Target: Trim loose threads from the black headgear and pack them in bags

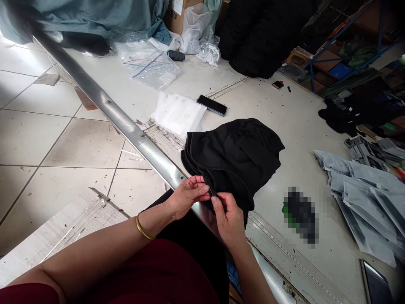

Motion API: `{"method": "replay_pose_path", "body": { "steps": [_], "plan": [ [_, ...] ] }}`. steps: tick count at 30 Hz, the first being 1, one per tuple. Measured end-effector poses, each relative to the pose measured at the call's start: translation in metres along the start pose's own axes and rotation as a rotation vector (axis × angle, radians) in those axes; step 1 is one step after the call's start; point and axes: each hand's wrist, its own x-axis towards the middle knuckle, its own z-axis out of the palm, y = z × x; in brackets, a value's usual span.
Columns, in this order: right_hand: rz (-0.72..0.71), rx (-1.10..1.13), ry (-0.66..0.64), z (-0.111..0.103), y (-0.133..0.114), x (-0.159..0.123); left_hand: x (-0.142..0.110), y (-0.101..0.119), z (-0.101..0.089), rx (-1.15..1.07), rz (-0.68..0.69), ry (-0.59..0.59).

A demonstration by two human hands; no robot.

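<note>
A stack of black fabric pieces (234, 152) lies bunched at the table's metal edge, one corner hanging over it. My left hand (191, 194) pinches the edge of the black fabric between thumb and fingers. Close beside it, my right hand (228, 215) grips the same edge with its thumb on top. The two thumbs are almost touching, with a short bit of folded edge between them. Whether the fabric is a finished garment I cannot tell.
Past the fabric lie a white sheet stack (180, 112), a phone (211, 104) and clear plastic bags (155, 67). Grey packets (363, 198) and another phone (376, 282) are at right. A metal edge strip (126, 126) borders the table, with tiled floor to its left.
</note>
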Motion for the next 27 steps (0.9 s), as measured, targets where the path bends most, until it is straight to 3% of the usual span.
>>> {"method": "replay_pose_path", "body": {
  "steps": [8,12,18,27],
  "plan": [
    [0.047,0.091,-0.011,-0.0009,-0.0008,0.0024,-0.0024,0.0023,0.0038,0.007,-0.009,0.019],
    [0.125,0.202,0.107,-0.0056,0.0022,-0.0003,-0.0021,0.0016,0.0037,0.02,-0.003,0.011],
    [0.033,0.049,0.014,-0.006,0.001,-0.0025,-0.0005,-0.0008,0.002,0.041,0.022,-0.005],
    [0.024,-0.012,0.026,-0.0014,-0.0043,0.0011,-0.0007,-0.0046,0.0011,0.073,0.056,-0.015]
  ]
}}
